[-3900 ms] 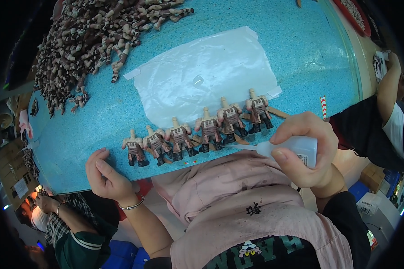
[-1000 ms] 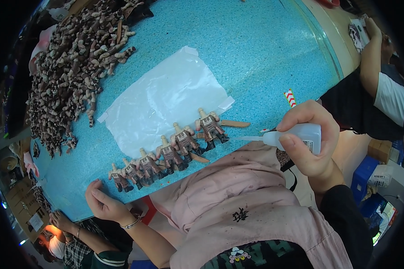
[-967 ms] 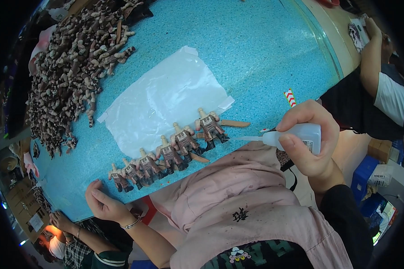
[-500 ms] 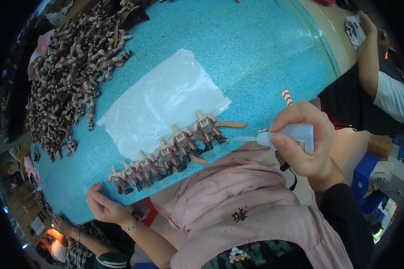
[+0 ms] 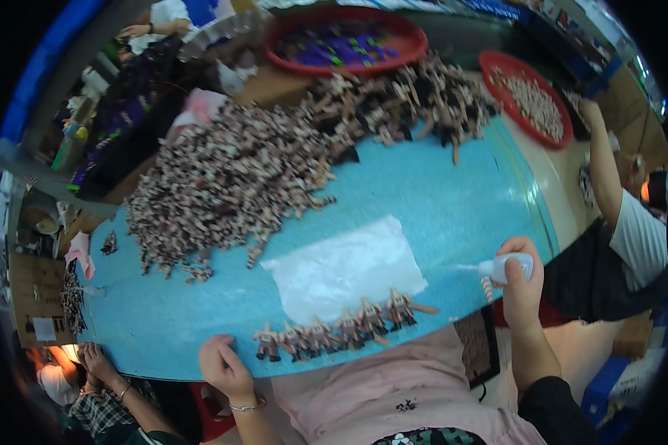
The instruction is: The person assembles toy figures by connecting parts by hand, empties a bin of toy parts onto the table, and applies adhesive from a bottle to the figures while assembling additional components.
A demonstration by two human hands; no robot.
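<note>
The right hand (image 5: 522,285) is closed in a grip around a small white squeeze bottle (image 5: 506,267), held on its side at the right end of the blue bench (image 5: 438,193), its thin nozzle pointing left over the surface. The left hand (image 5: 223,365) rests on the near edge of the bench, fingers curled over the rim; it holds nothing (whether the fingers press the edge cannot be told). Just beside it, a row of small brown figures (image 5: 338,330) lies along the near edge, running from near the left hand toward the bottle. The row's right end overlaps the lower edge of a clear plastic sheet (image 5: 345,271) spread flat on the bench. A large heap of like figures (image 5: 237,178) covers the far left of the bench. Two red trays (image 5: 531,93) stand at the far side. Another person's arm (image 5: 605,163) reaches in at the right.
</note>
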